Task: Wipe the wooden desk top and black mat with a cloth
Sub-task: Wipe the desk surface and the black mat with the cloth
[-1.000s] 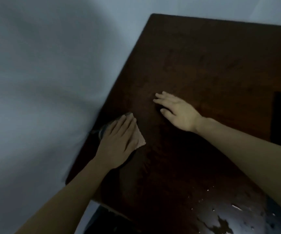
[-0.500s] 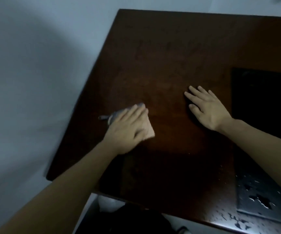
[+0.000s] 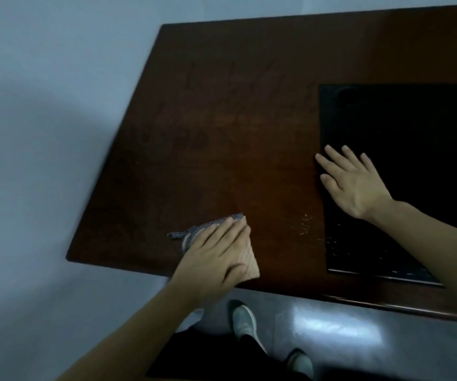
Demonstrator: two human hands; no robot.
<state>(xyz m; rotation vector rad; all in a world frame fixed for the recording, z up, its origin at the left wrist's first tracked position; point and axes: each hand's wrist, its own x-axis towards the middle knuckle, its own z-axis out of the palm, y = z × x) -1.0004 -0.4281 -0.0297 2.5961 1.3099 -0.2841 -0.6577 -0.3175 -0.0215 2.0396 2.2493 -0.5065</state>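
I have my left hand (image 3: 216, 254) laid flat on the folded pinkish cloth with a speckled grey edge (image 3: 249, 264), fingers straight, pressing it onto the dark brown wooden desk top (image 3: 222, 127) near the front edge — left of centre. My right hand (image 3: 355, 178) rests open, fingers spread, on the left edge of the black rectangular mat (image 3: 414, 133). Small pale droplets (image 3: 305, 224) speckle the wood between cloth and mat — below, a grey shoe (image 3: 245, 318) stands on the glossy floor (image 3: 359, 339)

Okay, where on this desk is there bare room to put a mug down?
Bare wood fills the desk between its far edge, the mat and the cloth. The front is crowded: left hand, right hand, droplets.
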